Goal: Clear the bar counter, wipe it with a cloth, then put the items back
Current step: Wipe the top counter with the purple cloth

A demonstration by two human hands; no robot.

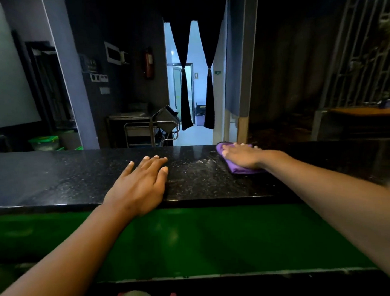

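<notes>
Left hand (139, 183) lies flat, fingers straight, on the near edge of the black granite counter (56, 176). Farther right, the right hand (241, 156) presses open-palmed on the purple cloth (239, 169): soft, light, best pinned flat so it won't bunch. Beyond the counter, a green-lidded tub (44, 143), contents unclear.

You are working in a dim room; the only strong light comes through the far doorway (192, 80), overexposed. It glares off the black counter (56, 176). Frame edges bow with wide-angle distortion; near foreground is blurred.
</notes>
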